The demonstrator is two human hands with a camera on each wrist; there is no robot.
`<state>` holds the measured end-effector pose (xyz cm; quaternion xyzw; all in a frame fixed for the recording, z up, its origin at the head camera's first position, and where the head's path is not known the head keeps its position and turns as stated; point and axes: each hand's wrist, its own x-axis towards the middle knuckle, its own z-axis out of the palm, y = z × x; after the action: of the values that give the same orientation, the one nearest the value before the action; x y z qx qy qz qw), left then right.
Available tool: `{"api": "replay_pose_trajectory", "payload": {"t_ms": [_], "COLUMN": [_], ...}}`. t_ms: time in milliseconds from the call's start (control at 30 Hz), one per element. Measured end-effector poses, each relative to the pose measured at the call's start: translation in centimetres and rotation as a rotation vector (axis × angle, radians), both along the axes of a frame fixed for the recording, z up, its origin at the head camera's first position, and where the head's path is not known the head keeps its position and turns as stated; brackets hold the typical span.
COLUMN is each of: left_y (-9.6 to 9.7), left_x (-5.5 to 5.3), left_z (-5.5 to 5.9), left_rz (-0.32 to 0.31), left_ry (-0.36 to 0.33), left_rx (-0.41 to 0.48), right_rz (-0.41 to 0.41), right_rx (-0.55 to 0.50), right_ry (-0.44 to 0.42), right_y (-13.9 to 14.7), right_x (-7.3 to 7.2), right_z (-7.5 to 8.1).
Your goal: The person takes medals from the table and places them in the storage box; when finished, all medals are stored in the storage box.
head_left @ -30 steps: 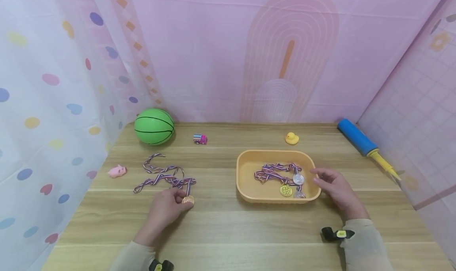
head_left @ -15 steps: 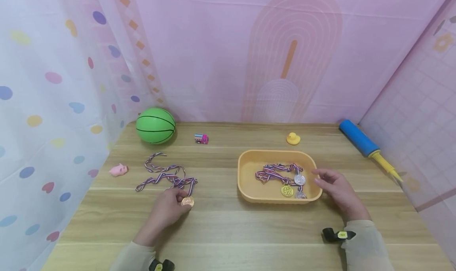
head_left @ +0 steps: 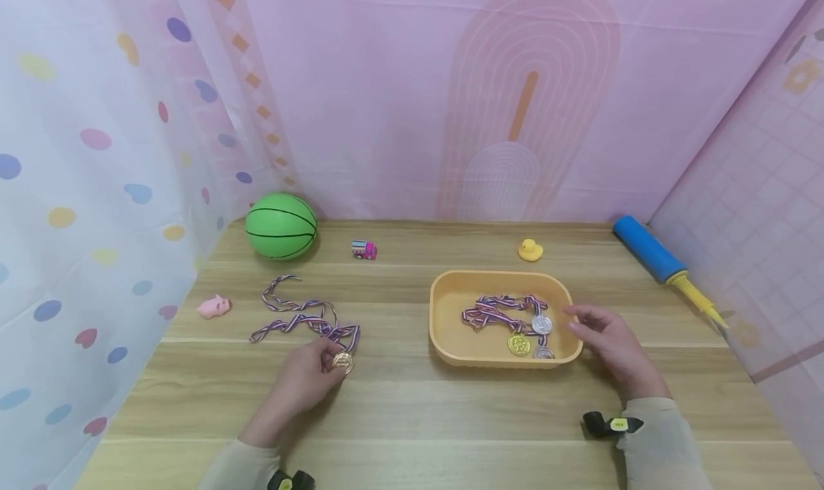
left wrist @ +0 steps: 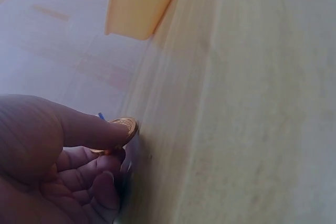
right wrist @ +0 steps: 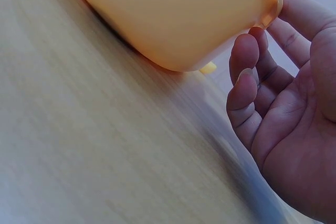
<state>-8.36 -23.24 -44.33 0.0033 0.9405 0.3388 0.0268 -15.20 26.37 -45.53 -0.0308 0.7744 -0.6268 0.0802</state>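
My left hand [head_left: 309,375] pinches a gold-coloured medal [head_left: 343,362] between thumb and fingers, close over the table. From the medal, a striped red, white and blue ribbon [head_left: 292,323] trails back in loose twists across the wood. In the left wrist view the thumb presses on the medal's face [left wrist: 126,124]. My right hand [head_left: 608,343] holds the right rim of a yellow-orange plastic basin [head_left: 444,290], its thumb over the edge and curled fingers just below the rim in the right wrist view. Inside the basin lie a gold medal [head_left: 518,345], two silver medals [head_left: 541,324] and their bunched ribbons [head_left: 492,312].
A green ball [head_left: 281,227] sits at the back left, beside a small toy truck [head_left: 364,250]. A pink toy pig [head_left: 214,306] is near the left edge. Behind the basin is a yellow rubber duck [head_left: 530,250]. A blue and yellow pump [head_left: 650,250] lies along the right edge.
The medal in my left hand has tilted and risen slightly, drawing its ribbon a little to the right. My right hand and the basin have stayed in place.
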Motion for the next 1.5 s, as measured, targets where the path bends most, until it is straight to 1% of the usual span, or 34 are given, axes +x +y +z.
{"api": "replay_pose_trajectory", "payload": {"t_ms": [133,233,300,400,533,600,667,733,967,1167,1300,1500], "left_y": [0.0,0.1,0.1,0.1,0.1,0.1,0.1,0.2,0.5,0.4,0.2,0.0], "left_x": [-0.1,-0.1,-0.1,-0.3,-0.6,-0.8,-0.9,-1.0,-1.4,-1.8,-2.1,-2.6], "left_z": [0.0,0.2,0.4,0.8,1.2,1.4,1.8,2.2,3.5,5.0,6.2,7.7], "left_rz": [-0.015,-0.015,-0.007,0.012,0.05,0.068,0.081,0.088,0.1,0.08,0.069,0.063], "left_ry": [0.02,0.018,0.004,-0.021,-0.053,-0.055,-0.051,-0.045,-0.062,-0.011,-0.002,0.05], "left_rx": [0.017,0.038,0.063,0.156,0.339,0.406,0.454,0.479,0.533,0.507,0.536,0.542], "right_rz": [0.006,0.009,0.007,0.005,0.005,0.006,0.007,0.007,0.002,0.006,0.006,0.006], "right_rx": [-0.026,-0.036,-0.037,-0.031,-0.019,-0.017,-0.013,-0.011,-0.007,0.0,-0.002,-0.016], "right_ry": [0.037,0.047,0.047,0.046,0.041,0.038,0.036,0.035,0.033,0.037,0.035,0.048], "right_y": [-0.1,-0.1,-0.1,-0.2,-0.2,-0.2,-0.2,-0.2,-0.2,-0.1,-0.1,-0.1], "right_x": [-0.1,0.0,0.0,0.1,0.2,0.2,0.3,0.3,0.2,0.2,0.2,0.1], "right_z": [-0.1,-0.1,-0.1,0.0,0.1,0.2,0.2,0.2,0.2,0.2,0.2,0.0]}}
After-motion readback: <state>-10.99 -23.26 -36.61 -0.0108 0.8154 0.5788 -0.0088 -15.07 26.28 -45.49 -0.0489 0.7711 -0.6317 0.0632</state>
